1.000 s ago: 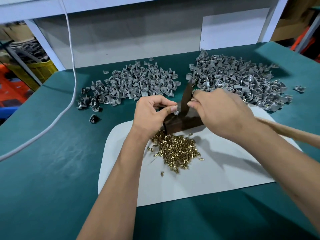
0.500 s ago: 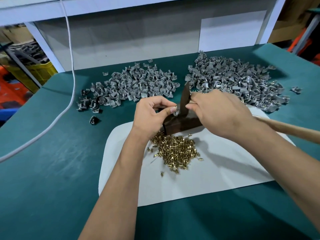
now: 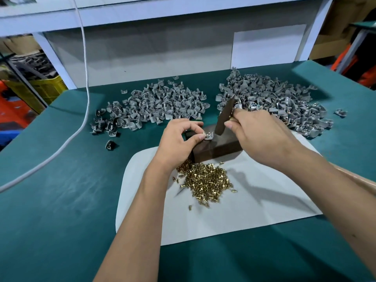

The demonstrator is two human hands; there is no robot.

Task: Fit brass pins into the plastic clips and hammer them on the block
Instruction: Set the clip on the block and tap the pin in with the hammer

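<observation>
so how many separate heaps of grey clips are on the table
2: left heap behind the left hand, right heap behind the right hand. Strays lie loose around both.

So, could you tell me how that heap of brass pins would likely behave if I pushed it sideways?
The brass pins lie loose, so they would probably scatter rather than slide together. They look round-shanked, so strays may roll; a few already sit apart. The white sheet under them looks smooth, so little would stop them.

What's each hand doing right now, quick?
Left hand: pinching a clip on the block.
Right hand: gripping the hammer, head just above the clip.
</observation>
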